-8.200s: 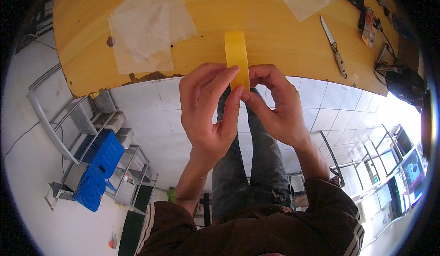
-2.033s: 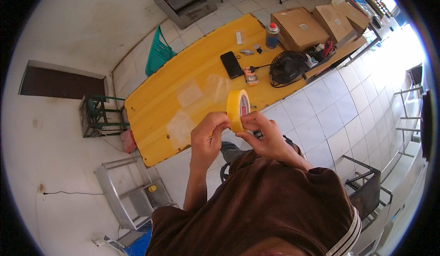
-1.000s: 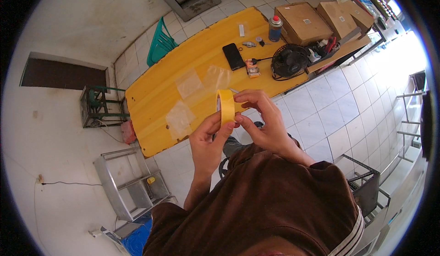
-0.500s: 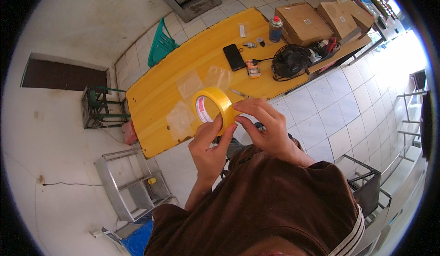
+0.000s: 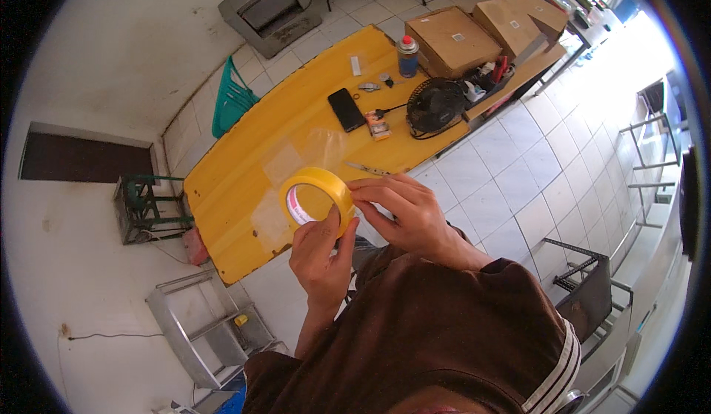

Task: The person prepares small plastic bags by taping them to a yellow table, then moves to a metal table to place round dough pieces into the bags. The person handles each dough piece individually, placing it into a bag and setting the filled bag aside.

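Note:
A roll of yellow adhesive tape [image 5: 345, 198] is held up in front of me above the near edge of the yellow table [image 5: 229, 184]. My left hand [image 5: 324, 257] grips its lower side, with fingers through the core and the thumb outside. At the roll's right side my right hand [image 5: 404, 210] is closed, thumb and fingertips pinched at the tape's outer surface. Whether a loose tape end is between those fingertips cannot be made out. Beyond the roll lie clear plastic bags [image 5: 324, 147] and a slim knife-like tool [image 5: 368, 169].
On the table are a black phone [image 5: 346, 110], a small orange-and-white box [image 5: 377, 125], a black fan [image 5: 437, 108] and a spray can [image 5: 408, 57]. Cardboard boxes [image 5: 453, 40] stand at the far right. A green plastic chair [image 5: 231, 99] touches the far left side.
The whole view has shifted, so the table and its things sit further left. Both hands keep hold of the roll, the right fingertips still pinched at its side.

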The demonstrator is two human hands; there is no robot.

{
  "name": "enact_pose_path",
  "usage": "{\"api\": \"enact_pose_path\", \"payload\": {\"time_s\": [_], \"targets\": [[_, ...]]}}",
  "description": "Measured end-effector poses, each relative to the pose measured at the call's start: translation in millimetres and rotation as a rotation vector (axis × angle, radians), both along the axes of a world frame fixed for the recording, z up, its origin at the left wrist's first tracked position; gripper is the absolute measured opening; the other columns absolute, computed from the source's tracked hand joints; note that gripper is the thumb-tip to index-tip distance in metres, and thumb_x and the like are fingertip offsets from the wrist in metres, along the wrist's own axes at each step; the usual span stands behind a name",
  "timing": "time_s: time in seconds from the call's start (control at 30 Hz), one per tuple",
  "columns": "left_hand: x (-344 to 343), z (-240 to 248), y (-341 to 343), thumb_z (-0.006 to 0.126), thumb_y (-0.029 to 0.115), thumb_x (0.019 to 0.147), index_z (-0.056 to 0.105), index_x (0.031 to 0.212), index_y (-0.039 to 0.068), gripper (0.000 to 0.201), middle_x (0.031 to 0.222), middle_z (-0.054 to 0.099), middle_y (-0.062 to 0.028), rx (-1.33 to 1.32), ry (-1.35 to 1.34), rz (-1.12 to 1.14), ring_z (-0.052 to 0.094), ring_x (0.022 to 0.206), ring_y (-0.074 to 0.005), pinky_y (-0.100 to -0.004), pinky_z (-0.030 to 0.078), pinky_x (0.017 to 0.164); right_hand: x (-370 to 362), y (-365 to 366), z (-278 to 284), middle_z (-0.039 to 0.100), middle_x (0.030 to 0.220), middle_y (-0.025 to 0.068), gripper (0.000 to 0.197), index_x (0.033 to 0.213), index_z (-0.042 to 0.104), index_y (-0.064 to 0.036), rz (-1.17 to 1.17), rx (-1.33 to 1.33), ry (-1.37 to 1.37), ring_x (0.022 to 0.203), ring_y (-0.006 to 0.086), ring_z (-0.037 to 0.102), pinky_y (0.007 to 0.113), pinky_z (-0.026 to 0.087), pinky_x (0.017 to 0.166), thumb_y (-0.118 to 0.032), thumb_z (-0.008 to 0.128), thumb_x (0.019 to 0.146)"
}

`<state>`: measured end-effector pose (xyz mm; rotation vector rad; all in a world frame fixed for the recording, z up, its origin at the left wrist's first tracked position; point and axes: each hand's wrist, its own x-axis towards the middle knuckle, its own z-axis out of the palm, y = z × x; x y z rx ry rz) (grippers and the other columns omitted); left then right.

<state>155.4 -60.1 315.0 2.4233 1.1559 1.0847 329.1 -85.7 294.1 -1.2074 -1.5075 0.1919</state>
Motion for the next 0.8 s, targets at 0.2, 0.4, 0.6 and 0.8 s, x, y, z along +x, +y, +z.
{"api": "enact_pose_path", "payload": {"time_s": [0.2, 0.4, 0.6, 0.8], "targets": [[-0.1, -0.3, 3.9, 0.085, 0.004, 0.082, 0.072, 0.118, -0.003, 0.039, 0.086, 0.075, -0.0107, 0.019, 0.061, -0.091, 0.070, 0.073, -0.0225, -0.0338, 0.050, 0.077, 7.2, 3.1, 0.1, 0.075, 0.103, 0.0076, 0.022, 0.101, 0.067, -0.0052, -0.015, -0.029, -0.051, 0.086, 0.0275, 0.073, 0.038, 0.059, 0.075, -0.005, 0.078, 0.082], [-1.4, -0.9, 2.2, 0.086, 0.004, 0.082, 0.073, 0.117, -0.004, 0.038, 0.082, 0.073, -0.0116, -0.059, 0.031, -0.087, 0.067, 0.069, -0.0232, -0.0339, 0.051, 0.075, 13.6, 2.9, 5.3, 0.073, 0.104, 0.0085, 0.022, 0.103, 0.066, -0.0047, -0.017, -0.082, -0.164, 0.086, 0.0281, 0.073, 0.039, 0.059, 0.075, -0.005, 0.076, 0.083], [-2.5, -2.2, -1.5, 0.086, 0.005, 0.081, 0.073, 0.115, -0.005, 0.038, 0.081, 0.072, -0.0123, -0.091, -0.065, 0.001, 0.066, 0.068, -0.0245, -0.0343, 0.051, 0.074, 12.3, 3.7, 8.3, 0.074, 0.107, 0.0094, 0.023, 0.108, 0.068, -0.0054, -0.025, -0.094, -0.034, 0.090, 0.0289, 0.073, 0.039, 0.059, 0.076, -0.007, 0.076, 0.087], [-3.9, -2.3, -2.1, 0.085, 0.005, 0.082, 0.073, 0.118, -0.002, 0.040, 0.087, 0.074, -0.0113, -0.024, 0.046, -0.035, 0.070, 0.075, -0.0228, -0.0350, 0.051, 0.079, 8.6, -2.8, 9.6, 0.075, 0.108, 0.0152, 0.032, 0.121, 0.067, -0.0060, 0.116, -0.222, 0.086, 0.095, 0.0339, 0.074, 0.042, 0.060, 0.081, -0.008, 0.074, 0.090]]}}
